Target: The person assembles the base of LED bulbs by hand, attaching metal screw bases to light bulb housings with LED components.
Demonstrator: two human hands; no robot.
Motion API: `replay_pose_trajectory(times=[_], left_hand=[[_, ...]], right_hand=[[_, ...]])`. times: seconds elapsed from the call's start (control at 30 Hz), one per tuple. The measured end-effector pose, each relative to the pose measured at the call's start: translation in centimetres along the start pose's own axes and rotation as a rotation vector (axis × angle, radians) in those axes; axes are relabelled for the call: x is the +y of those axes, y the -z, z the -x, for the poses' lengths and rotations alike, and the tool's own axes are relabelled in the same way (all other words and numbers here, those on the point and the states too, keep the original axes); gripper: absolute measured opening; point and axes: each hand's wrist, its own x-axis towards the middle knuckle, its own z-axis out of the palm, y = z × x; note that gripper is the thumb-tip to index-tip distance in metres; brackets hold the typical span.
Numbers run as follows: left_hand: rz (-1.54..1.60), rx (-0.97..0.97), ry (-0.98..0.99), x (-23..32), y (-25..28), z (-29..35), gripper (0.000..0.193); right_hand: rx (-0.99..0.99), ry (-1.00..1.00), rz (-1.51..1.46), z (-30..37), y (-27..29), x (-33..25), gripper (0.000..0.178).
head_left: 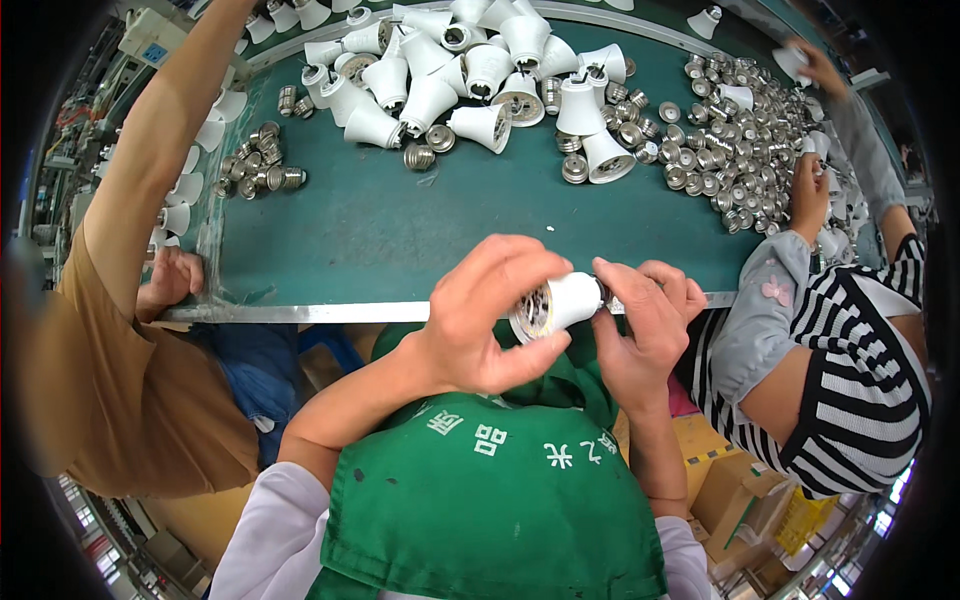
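left hand (468,330): part-curled, gripping white bulb housing (572,300) | right hand (648,328): fingertips closed on its narrow end | tabletop (340,240) beyond: metal caps (715,155), more housings (428,100)

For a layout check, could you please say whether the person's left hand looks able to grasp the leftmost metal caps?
Probably not just now: the left hand is holding a white lamp housing, away from the leftmost metal caps.
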Motion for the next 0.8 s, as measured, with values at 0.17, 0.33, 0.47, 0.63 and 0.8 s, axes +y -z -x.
replay_pose_trajectory(times=[0.17,0.33,0.47,0.63,0.8], left_hand=[[0.596,0.036,0.508,-1.2,-0.7,1.9,0.034],[0.808,-0.041,0.722,-1.5,-0.7,1.8,0.048],[0.836,-0.027,0.657,-1.5,-0.9,1.8,0.034],[0.763,-0.053,0.722,-1.2,-0.6,1.6,0.046],[0.765,-0.040,0.722,-1.2,-0.7,1.8,0.044]], right_hand=[[-0.184,-0.039,-0.197,-0.7,0.9,0.3,0.040],[-0.243,-0.144,-0.430,-0.6,1.6,0.2,0.038],[-0.236,-0.094,-0.371,-0.8,1.9,0.0,0.037],[-0.221,-0.019,-0.259,-1.0,2.2,-0.3,0.039],[-0.227,0.007,-0.183,-1.0,2.2,-0.5,0.039]])
